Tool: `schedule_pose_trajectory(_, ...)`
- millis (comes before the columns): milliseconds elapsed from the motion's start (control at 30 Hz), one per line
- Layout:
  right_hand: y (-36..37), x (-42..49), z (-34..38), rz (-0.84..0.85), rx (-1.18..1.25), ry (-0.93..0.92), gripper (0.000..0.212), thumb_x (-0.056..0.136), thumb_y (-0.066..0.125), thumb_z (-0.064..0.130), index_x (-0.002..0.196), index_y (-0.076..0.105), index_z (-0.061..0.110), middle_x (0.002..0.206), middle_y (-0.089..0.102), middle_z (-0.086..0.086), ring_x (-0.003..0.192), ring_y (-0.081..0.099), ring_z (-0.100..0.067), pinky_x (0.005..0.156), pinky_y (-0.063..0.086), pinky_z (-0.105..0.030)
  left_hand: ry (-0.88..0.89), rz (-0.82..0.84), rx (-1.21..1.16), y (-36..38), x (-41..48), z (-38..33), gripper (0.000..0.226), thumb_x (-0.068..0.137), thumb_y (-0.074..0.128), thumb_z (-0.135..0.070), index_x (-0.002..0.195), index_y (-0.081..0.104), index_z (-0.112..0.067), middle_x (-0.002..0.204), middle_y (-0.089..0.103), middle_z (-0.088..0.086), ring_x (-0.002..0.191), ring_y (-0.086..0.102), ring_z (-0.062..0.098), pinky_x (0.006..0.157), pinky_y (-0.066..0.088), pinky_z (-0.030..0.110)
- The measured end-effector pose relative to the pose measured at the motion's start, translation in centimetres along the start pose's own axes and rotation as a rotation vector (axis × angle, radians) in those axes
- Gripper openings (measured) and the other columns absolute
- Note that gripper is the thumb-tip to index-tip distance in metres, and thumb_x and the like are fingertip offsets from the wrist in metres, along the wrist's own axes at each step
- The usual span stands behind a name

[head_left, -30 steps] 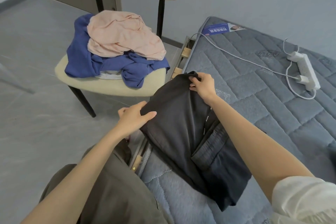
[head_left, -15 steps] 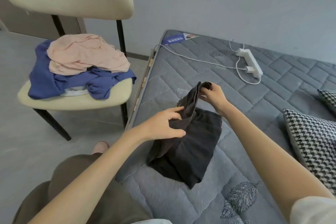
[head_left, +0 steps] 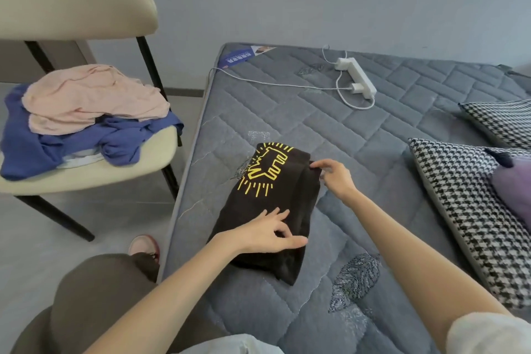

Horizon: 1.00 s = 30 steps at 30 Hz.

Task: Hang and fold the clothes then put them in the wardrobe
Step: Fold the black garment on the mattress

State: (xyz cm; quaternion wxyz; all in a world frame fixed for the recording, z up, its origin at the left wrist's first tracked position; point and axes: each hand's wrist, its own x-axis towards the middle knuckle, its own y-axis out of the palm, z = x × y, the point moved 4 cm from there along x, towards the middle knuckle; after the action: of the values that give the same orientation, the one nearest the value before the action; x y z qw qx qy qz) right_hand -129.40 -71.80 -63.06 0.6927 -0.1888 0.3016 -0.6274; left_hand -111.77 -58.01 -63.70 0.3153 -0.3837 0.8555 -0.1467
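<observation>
A black garment (head_left: 267,204) with a yellow print lies folded into a narrow strip on the grey quilted mattress (head_left: 359,135). My left hand (head_left: 270,234) rests on its near part, thumb and fingers spread over the fold. My right hand (head_left: 334,177) pinches the garment's far right corner. On the cream chair (head_left: 86,169) to the left lie a crumpled pink garment (head_left: 92,98) and a blue one (head_left: 69,144) beneath it.
A white power strip (head_left: 356,77) with its cable lies at the head of the mattress. Houndstooth pillows (head_left: 471,210) and a purple cushion (head_left: 514,192) fill the right side. The grey floor lies between chair and bed; my knee (head_left: 94,296) is below.
The black garment went from being held up at the bed's edge to lying flat on the mattress, folded over so that the yellow print shows. Both hands came down with it.
</observation>
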Motion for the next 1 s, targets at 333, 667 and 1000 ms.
schedule_pose_trajectory(333, 3.2, -0.7, 2.2, -0.085, 0.080, -0.008, 0.048, 0.090, 0.061, 0.006, 0.131, 0.042, 0.022, 0.126, 0.054, -0.007, 0.116, 0.053, -0.023, 0.091, 0.045, -0.032, 0.030, -0.620, 0.371, -3.5, -0.4, 1.7, 0.048, 0.098, 0.047, -0.030, 0.145, 0.034, -0.023, 0.159, 0.013, -0.002, 0.148, -0.001, 0.018, 0.120, 0.004, 0.036)
schedule_pose_trajectory(667, 3.7, -3.0, 5.1, -0.368, -0.508, -0.415, 0.049, 0.083, 0.059, 0.002, 0.130, 0.053, 0.017, 0.142, 0.042, -0.009, 0.129, 0.035, -0.029, 0.108, 0.029, -0.044, -0.029, -0.312, 0.800, -1.8, -0.3, 5.1, 0.082, 0.091, 0.028, -0.066, 0.152, -0.010, -0.026, 0.158, -0.020, 0.003, 0.145, -0.021, 0.026, 0.119, -0.011, 0.041)
schedule_pose_trajectory(1000, 9.7, -1.9, 2.2, 0.110, -0.739, -0.544, 0.047, 0.103, 0.018, 0.047, 0.147, 0.004, 0.054, 0.162, -0.002, 0.006, 0.149, -0.005, -0.027, 0.119, -0.005, -0.050, 0.093, -0.306, 0.858, -1.1, -0.6, 6.6, 0.093, 0.081, 0.040, -0.074, 0.153, 0.001, -0.032, 0.159, -0.013, -0.002, 0.145, -0.021, 0.025, 0.116, -0.014, 0.047)
